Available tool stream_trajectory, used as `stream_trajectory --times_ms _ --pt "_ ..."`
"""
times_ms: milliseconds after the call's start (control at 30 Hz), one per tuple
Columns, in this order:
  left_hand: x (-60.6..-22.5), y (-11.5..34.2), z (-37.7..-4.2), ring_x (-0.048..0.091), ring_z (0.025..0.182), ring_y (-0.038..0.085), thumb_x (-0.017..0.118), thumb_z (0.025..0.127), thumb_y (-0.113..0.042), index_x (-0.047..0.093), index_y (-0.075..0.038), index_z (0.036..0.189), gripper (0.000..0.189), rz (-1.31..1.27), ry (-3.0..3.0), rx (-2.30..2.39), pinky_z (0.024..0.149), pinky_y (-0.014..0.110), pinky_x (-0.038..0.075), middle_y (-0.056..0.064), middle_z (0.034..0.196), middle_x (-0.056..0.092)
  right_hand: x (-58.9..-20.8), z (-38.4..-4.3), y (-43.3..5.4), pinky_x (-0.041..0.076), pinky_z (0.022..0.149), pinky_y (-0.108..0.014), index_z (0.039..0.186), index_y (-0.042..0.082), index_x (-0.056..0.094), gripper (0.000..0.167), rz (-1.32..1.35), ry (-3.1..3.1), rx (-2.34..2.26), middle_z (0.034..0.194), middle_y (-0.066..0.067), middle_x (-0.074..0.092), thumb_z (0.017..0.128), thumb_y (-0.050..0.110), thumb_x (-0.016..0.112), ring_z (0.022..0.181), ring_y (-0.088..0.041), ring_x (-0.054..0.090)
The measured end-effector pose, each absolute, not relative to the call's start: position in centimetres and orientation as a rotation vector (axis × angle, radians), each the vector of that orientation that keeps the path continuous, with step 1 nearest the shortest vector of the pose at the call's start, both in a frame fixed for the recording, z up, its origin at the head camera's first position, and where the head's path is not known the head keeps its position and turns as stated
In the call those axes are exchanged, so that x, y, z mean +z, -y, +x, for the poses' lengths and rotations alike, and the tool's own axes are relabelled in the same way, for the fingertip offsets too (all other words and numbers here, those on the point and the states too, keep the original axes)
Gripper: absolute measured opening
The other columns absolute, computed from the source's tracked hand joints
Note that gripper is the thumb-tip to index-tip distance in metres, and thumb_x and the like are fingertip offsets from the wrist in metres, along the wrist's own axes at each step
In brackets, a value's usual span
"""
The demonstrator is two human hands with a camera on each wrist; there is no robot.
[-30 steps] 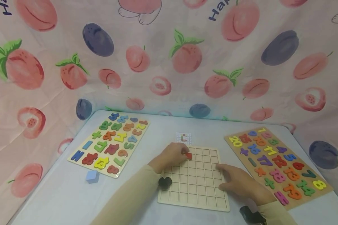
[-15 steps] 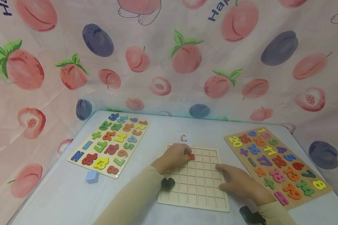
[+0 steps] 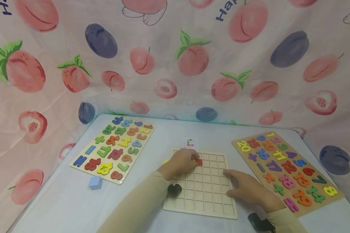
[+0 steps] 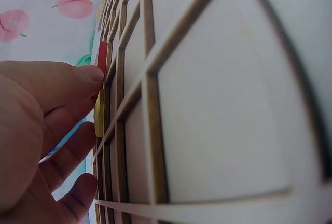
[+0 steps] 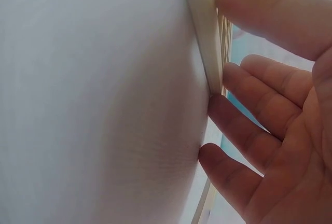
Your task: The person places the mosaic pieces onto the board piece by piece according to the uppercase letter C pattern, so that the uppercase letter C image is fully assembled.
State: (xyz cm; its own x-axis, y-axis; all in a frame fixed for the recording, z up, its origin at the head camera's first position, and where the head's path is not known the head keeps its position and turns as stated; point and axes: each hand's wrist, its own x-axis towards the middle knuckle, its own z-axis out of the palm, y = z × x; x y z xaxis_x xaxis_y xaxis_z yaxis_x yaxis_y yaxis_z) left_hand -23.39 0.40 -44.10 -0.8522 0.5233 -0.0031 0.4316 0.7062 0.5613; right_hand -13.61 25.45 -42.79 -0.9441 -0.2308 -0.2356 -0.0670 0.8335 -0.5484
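A light wooden grid board (image 3: 208,196) lies in the middle of the table. My left hand (image 3: 179,161) is over its far left part, thumb and index finger pinching a small red block (image 3: 199,162) at a cell in the upper rows. In the left wrist view the thumb lies against the red block (image 4: 102,58), with a yellow block (image 4: 99,114) right beside it on the grid. My right hand (image 3: 248,187) rests at the board's right edge, fingers spread and loosely bent. The right wrist view shows its thumb and fingertips touching the board's edge (image 5: 205,32).
A number puzzle board (image 3: 121,176) lies at left, with a blue cube (image 3: 96,183) near its front corner. Another number puzzle (image 3: 309,207) lies at right. Behind the grid is a small printed card (image 3: 190,143). Something yellow (image 3: 165,161) shows partly behind the left wrist.
My left hand has shifted slightly right with the red block, then stayed almost still over the last half second. My right hand keeps its place at the board's edge.
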Motion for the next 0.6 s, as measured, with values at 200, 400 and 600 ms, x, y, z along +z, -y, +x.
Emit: stream_trajectory --times_ms 200,400,600 --pt "-44.01 -0.38 -23.36 0.063 0.102 0.012 0.069 0.089 -0.011 0.073 -0.010 0.114 0.025 0.778 -2.751 0.844 0.091 0.028 0.050 -0.002 0.109 0.071 -42.71 -13.61 -25.40 0.027 0.111 -0.061 0.142 0.005 0.053 0.077 -0.221 -2.716 -0.807 0.148 -0.018 0.048 0.075 0.025 0.086 0.139 -0.045 0.036" --pt "-44.06 -0.35 -23.32 0.062 0.103 0.013 0.069 0.089 -0.010 0.073 -0.010 0.115 0.026 0.761 -2.745 0.854 0.092 0.029 0.050 -0.002 0.110 0.071 -42.73 -13.55 -25.32 0.027 0.111 -0.061 0.143 0.005 0.053 0.077 -0.202 -2.716 -0.798 0.148 -0.018 0.048 0.075 0.024 0.086 0.139 -0.044 0.036" --pt "-44.09 -0.37 -23.36 0.063 0.105 0.013 0.069 0.089 -0.010 0.073 -0.011 0.115 0.026 0.747 -2.739 0.867 0.092 0.029 0.050 -0.003 0.110 0.071 -42.68 -13.46 -25.26 0.028 0.111 -0.061 0.142 0.006 0.053 0.076 -0.204 -2.726 -0.783 0.148 -0.018 0.049 0.076 0.023 0.086 0.138 -0.044 0.037"
